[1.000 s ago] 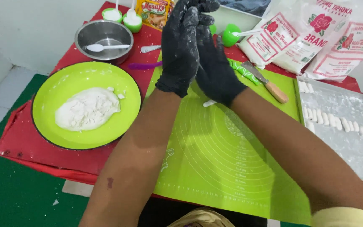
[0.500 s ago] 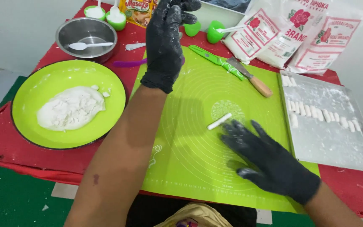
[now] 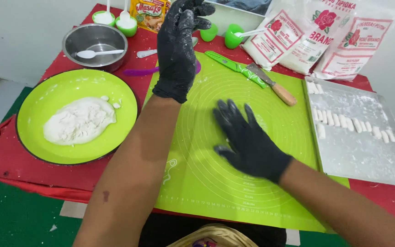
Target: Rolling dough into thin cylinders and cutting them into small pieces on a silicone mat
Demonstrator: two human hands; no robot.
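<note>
Hands in black gloves work over a green mat (image 3: 234,192) on a red table (image 3: 5,160). Right hand (image 3: 248,139) lies flat on the mat near its middle, palm down, fingers spread wide and pointing up-left; whatever is under the palm is hidden, so no telling if dough sits there or which way it runs. Left hand (image 3: 179,45) is raised above the mat's far left corner, fingers loosely curled at the top, flour-dusted, holding nothing visible. Right hand is clearly the nearer one to the mat surface; left is well above and farther off. Metal tray (image 3: 362,155) sits just right of the mat, with a row of small white dough sticks (image 3: 353,124) lined up across it, long axes pointing away from the person. Green plate (image 3: 37,105) with a white flour pile (image 3: 78,121) lies left of the mat. Green-handled knife (image 3: 234,66) and a wooden-handled scraper (image 3: 273,84) rest at the mat's far edge, flour bags (image 3: 316,41) behind.
</note>
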